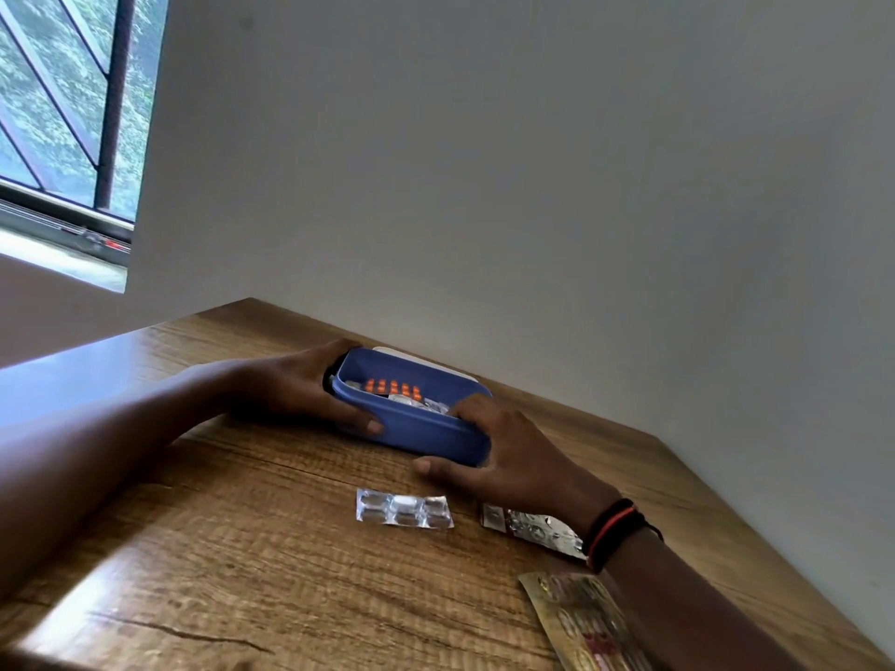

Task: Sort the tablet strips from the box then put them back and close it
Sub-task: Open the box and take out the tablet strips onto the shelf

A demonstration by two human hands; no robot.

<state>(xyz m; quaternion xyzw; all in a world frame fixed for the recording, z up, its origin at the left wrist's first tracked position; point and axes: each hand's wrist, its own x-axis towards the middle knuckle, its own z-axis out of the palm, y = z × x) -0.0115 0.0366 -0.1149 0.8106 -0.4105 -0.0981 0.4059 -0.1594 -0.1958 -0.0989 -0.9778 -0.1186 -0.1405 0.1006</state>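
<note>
An open blue box (426, 431) stands on the wooden table (242, 549) near the wall. Inside it lie a strip of orange tablets (393, 386) and silver strips (426, 404). My left hand (300, 387) grips the box's left end, thumb along its front wall. My right hand (503, 452) reaches over the right end, with its fingers inside the box on the silver strips and its thumb down by the front wall. A clear silver strip (404, 508) lies on the table in front of the box. Another silver strip (537, 527) lies partly under my right wrist.
A white lid (436, 363) lies behind the box against the wall. A gold-coloured strip (586, 622) lies at the table's near right, beside my right forearm. The wall runs along the table's far and right edge. A window is at the upper left.
</note>
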